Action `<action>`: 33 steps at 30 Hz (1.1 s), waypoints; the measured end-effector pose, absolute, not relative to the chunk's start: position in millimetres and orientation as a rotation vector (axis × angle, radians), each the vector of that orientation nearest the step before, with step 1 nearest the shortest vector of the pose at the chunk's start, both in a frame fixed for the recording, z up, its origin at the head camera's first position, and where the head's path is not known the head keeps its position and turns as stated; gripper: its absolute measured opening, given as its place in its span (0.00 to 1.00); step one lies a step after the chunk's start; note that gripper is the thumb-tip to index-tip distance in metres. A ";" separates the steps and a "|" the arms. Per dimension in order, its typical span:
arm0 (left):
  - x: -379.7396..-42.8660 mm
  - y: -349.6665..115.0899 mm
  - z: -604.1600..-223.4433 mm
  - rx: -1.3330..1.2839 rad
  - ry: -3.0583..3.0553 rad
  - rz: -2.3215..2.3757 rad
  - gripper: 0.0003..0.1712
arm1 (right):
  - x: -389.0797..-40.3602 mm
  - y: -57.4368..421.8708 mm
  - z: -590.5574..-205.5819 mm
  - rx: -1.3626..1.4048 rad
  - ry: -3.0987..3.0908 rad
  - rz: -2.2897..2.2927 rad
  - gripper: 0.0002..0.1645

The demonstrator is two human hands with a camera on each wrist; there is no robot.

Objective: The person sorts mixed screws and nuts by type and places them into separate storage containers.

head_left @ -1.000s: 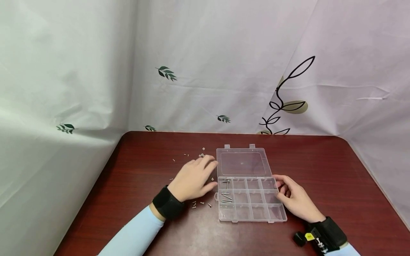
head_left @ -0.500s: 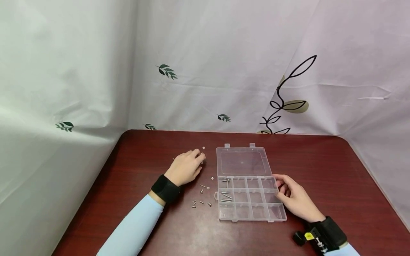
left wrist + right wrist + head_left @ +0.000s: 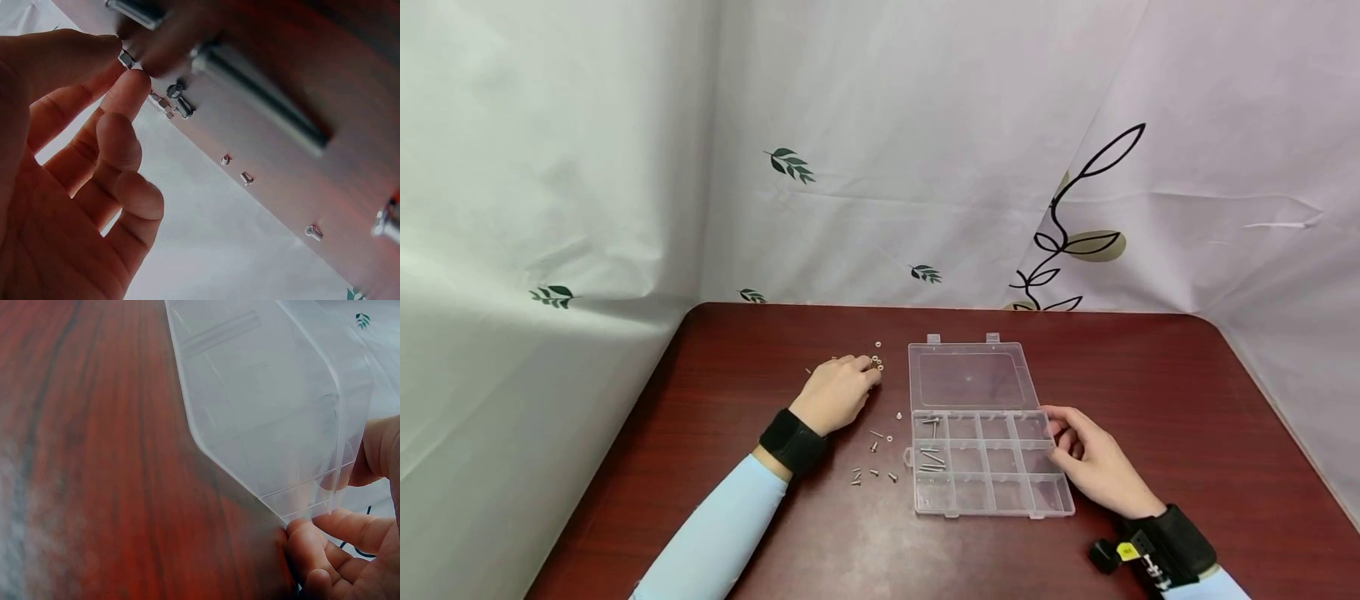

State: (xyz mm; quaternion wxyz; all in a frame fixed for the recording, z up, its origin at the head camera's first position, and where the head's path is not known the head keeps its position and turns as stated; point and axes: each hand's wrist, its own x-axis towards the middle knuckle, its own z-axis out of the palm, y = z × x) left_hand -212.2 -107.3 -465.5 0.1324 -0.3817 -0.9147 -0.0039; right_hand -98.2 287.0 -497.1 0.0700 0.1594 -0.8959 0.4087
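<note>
To the left of the clear box [image 3: 1007, 496] on the tabletop [image 3: 820, 542], the left hand [image 3: 837, 393] brackets a nut [image 3: 127, 59] between thumb and fingertip, though whether they pinch it I cannot tell; along the box's right side, the right hand [image 3: 1097, 462] grasps its edge; a light grip on the nut's flats should serve best, with the right hand steadying the box.

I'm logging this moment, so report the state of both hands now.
Left hand: thumb and fingertip at a nut; whether it is pinched cannot be told.
Right hand: closed, holding the box at its side.
</note>
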 end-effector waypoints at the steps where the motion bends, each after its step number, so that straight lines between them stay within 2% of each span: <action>1: -212.1 -106.9 -465.5 -1.105 -2.656 -0.011 0.05 | -98.3 286.8 -497.2 0.479 -2.694 1.230 0.31; 17: -208.7 -106.8 -462.6 -1.090 -2.655 -0.002 0.07 | -99.2 286.2 -496.8 0.491 -2.677 1.224 0.31; 21: -203.3 -100.8 -453.6 -1.160 -2.590 -0.102 0.06 | -99.4 286.6 -496.9 0.488 -2.677 1.222 0.32; 33: -148.2 -66.7 -416.3 -1.533 -2.385 -0.246 0.05 | -98.5 286.9 -496.3 0.491 -2.682 1.220 0.30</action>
